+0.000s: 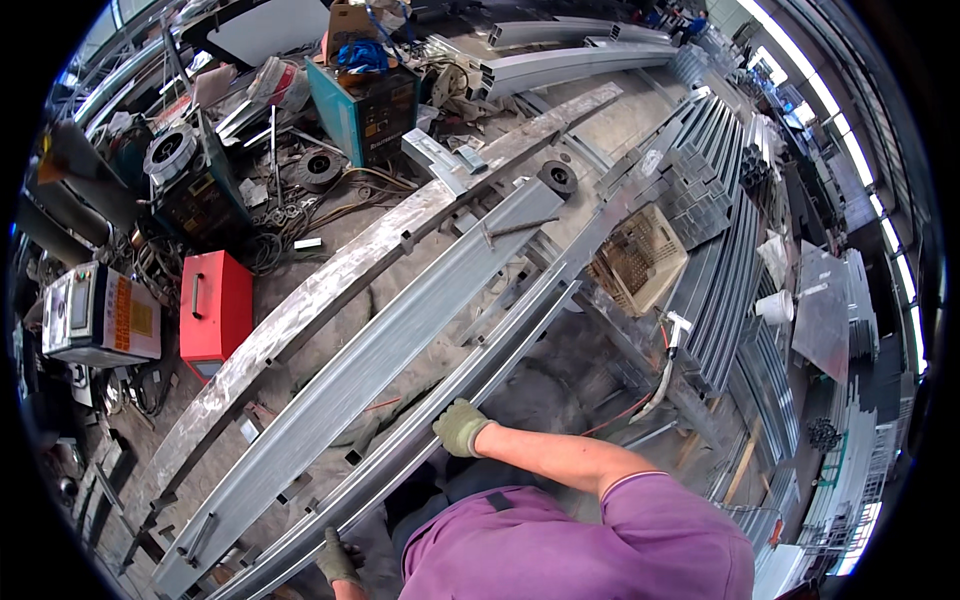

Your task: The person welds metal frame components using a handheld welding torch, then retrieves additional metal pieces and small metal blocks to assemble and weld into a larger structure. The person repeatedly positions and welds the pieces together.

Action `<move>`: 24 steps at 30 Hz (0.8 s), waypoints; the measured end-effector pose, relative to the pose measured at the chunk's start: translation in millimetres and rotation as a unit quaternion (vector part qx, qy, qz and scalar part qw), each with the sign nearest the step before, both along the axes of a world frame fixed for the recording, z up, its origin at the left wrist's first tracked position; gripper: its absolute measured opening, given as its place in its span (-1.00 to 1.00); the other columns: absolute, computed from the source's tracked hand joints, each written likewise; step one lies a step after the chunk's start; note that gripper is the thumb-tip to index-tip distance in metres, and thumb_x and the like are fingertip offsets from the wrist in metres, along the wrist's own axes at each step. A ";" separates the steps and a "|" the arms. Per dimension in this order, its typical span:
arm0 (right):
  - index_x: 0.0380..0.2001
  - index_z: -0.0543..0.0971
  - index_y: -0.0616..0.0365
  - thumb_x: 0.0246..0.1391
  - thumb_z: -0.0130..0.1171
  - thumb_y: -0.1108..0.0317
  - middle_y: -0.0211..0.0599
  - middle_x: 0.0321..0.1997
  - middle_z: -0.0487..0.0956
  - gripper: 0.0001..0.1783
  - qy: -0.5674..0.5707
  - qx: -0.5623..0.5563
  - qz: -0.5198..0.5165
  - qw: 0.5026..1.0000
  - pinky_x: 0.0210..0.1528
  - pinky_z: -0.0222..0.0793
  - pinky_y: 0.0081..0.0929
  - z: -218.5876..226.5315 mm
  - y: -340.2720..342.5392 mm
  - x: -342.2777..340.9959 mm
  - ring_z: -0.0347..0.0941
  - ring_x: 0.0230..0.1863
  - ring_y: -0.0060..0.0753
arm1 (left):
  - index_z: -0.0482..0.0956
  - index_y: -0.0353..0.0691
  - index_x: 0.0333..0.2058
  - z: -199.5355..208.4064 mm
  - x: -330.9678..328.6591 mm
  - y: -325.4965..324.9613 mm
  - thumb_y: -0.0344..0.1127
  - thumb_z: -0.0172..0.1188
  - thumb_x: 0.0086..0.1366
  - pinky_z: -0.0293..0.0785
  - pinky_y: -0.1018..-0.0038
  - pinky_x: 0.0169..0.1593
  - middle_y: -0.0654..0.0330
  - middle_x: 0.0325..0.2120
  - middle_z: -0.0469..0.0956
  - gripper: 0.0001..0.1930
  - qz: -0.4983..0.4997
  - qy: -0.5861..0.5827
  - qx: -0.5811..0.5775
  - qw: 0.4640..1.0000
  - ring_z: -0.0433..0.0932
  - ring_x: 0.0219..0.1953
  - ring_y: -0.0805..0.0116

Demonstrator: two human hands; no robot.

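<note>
Your right hand [461,428] was curled at the near edge of the long metal channel [488,366], and your left hand [340,558] met that edge lower down; I couldn't tell whether either had closed round it. The channel lay slantwise before you, beside the wide grey beam [370,335]. Steadying it well probably meant even pressure from both hands, with fingers kept out of the gap between the two lengths.
</note>
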State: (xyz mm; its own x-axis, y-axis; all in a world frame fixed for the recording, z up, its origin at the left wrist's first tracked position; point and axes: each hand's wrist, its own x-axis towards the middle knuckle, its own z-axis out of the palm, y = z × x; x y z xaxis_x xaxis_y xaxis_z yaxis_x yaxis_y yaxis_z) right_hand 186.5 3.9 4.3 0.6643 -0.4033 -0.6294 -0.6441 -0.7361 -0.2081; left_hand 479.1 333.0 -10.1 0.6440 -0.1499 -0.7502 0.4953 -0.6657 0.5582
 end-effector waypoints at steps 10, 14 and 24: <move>-0.09 0.77 -0.04 0.17 0.20 0.21 -0.27 -0.03 0.76 -0.69 -0.058 -0.011 -0.046 0.997 0.13 0.41 -0.13 -6.3 -39.9 -50.3 0.66 0.06 -0.17 | 0.61 -0.22 0.06 25.5 -99.0 -165.4 0.01 0.46 0.27 0.56 0.03 0.14 -0.03 -0.04 0.66 -0.47 -0.442 -0.395 -0.035 0.805 0.63 0.04 -0.08; -0.07 0.75 -0.05 0.17 0.20 0.23 -0.28 0.00 0.75 -0.70 -0.056 -0.080 -0.074 0.992 0.15 0.38 -0.14 -8.6 -73.4 -97.7 0.64 0.10 -0.18 | 0.52 -0.21 0.25 29.4 -139.4 -250.2 -0.08 0.48 0.22 0.46 0.01 0.32 -0.14 0.18 0.56 -0.33 -0.580 -0.360 -0.004 0.731 0.50 0.30 -0.18; 0.09 0.71 0.04 0.22 0.10 0.17 -0.18 0.16 0.68 -0.55 -0.092 -0.120 -0.169 0.974 0.57 0.07 -0.05 13.9 -105.8 -148.0 0.51 0.31 -0.12 | 0.45 -0.08 0.38 14.2 -198.9 -380.1 -0.22 0.28 0.20 0.53 0.01 0.26 -0.11 0.21 0.58 -0.28 -0.801 -0.168 0.030 0.573 0.62 0.20 -0.16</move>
